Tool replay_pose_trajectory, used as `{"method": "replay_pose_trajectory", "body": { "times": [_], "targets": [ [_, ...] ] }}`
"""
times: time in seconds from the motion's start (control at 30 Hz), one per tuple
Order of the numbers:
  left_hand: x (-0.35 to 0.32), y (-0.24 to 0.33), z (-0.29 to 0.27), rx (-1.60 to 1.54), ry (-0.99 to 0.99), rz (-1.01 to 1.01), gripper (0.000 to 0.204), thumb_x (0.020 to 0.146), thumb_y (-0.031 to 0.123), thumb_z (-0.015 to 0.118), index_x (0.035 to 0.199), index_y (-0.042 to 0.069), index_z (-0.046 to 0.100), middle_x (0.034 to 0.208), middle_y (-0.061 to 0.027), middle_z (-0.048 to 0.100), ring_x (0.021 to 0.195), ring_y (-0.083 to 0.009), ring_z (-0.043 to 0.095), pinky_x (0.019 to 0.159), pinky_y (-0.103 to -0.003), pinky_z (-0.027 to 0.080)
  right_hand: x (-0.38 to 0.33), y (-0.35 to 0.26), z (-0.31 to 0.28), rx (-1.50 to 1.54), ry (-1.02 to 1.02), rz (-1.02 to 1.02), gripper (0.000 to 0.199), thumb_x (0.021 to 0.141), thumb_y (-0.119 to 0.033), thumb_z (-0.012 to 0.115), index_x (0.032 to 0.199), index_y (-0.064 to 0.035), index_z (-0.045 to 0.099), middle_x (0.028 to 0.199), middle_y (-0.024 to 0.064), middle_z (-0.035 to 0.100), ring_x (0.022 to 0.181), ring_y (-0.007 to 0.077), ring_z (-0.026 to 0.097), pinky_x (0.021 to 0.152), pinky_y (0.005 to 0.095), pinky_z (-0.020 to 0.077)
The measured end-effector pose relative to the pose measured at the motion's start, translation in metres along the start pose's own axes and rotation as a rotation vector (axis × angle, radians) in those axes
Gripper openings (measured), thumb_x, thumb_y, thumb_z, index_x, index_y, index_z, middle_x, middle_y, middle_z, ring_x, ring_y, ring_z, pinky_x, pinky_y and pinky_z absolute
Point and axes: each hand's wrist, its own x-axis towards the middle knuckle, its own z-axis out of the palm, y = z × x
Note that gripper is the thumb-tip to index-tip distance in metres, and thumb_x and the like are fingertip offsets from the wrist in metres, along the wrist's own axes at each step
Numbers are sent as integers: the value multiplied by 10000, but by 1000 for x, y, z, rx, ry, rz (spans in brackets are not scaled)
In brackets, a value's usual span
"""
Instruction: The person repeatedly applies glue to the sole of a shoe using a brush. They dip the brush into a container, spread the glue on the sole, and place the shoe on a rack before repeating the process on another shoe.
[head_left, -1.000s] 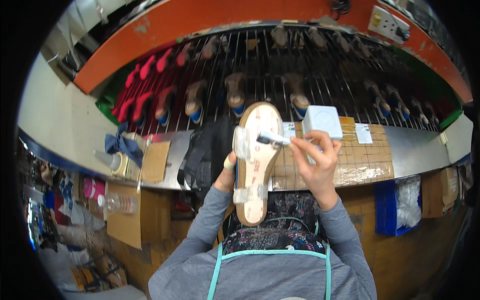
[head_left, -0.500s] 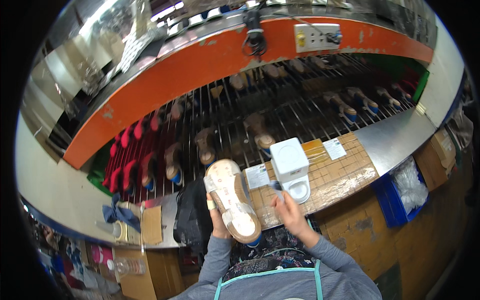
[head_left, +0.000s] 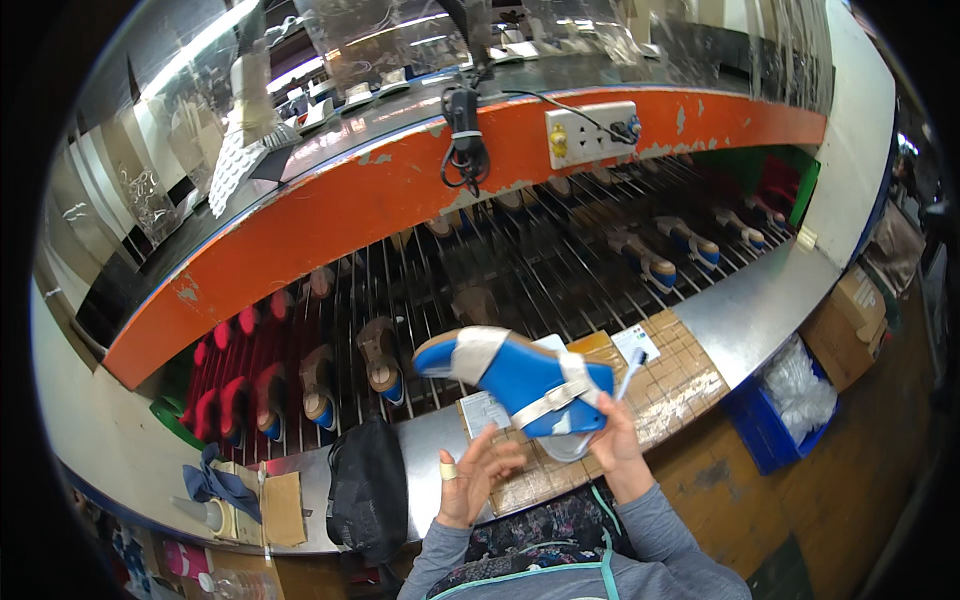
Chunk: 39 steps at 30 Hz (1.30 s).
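Note:
My right hand (head_left: 620, 452) grips the ankle end of a blue shoe last (head_left: 530, 388), tilted on its side above the bench. A sandal upper with cream straps (head_left: 552, 402) is wrapped round the last, and a tan sole runs along its upper edge. The same hand also holds a slim brush (head_left: 628, 375) with a pale handle and dark bristles, pointing up. Left of the last, my left hand (head_left: 478, 476) is open and holds nothing, its fingers spread, a pale band round one finger. Most of the white dispenser is hidden behind the last; its round base (head_left: 565, 450) shows below.
Beyond the bench, a rod conveyor (head_left: 440, 300) carries several lasts under an orange-edged hood (head_left: 330, 210). A tape-covered cardboard sheet (head_left: 680, 375) lies on the bench. Left of it sits a black bag (head_left: 368, 490). A blue bin (head_left: 760, 430) with clear plastic stands at the right.
The last has passed from my left hand to my right and turned from sole-up to its side. My left hand has let go. The brush stays in my right hand. The view has shifted.

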Motion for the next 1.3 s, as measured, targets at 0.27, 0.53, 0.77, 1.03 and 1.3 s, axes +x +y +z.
{"method": "replay_pose_trajectory", "body": {
  "times": [0.27,0.53,0.77,1.03,1.3],
  "targets": [
    [-1,-66,-39,-1033,-190,-198,848,889,743,266,1511,167,226,1401,-295,399,1259,-445,444,1070,-545,348,120,-65,-40,-299,164,-528,327,842,-103,706,1046,-51,455,1001,82,580,855,156,614,691,295,545],
    [-3,-67,-36,-609,11,-196,814,914,705,276,1523,177,163,1403,-294,386,1286,-453,413,1043,-521,386,214,-47,-75,-901,347,-599,459,744,-143,807,909,-69,385,826,12,393,710,115,387,615,264,386],
    [-3,-62,-32,-559,24,-205,811,912,707,277,1522,185,166,1410,-291,383,1296,-453,403,1045,-514,385,247,-33,-73,-1379,323,-548,505,629,-152,844,895,-4,441,743,121,557,689,248,566,681,343,464],
    [-4,-55,-28,-549,56,-231,810,913,710,253,1528,195,140,1432,-293,353,1315,-460,371,1065,-522,354,276,-51,-90,-1593,357,-446,491,612,-148,804,972,32,523,854,216,674,904,376,657,811,432,500],
    [-5,-59,-31,-508,84,-262,800,922,698,228,1532,193,112,1434,-312,341,1305,-474,379,1061,-529,348,350,-152,-119,-2211,803,-490,456,678,-232,696,1064,-16,587,1119,182,622,1123,374,490,835,499,439]
  ]
}}
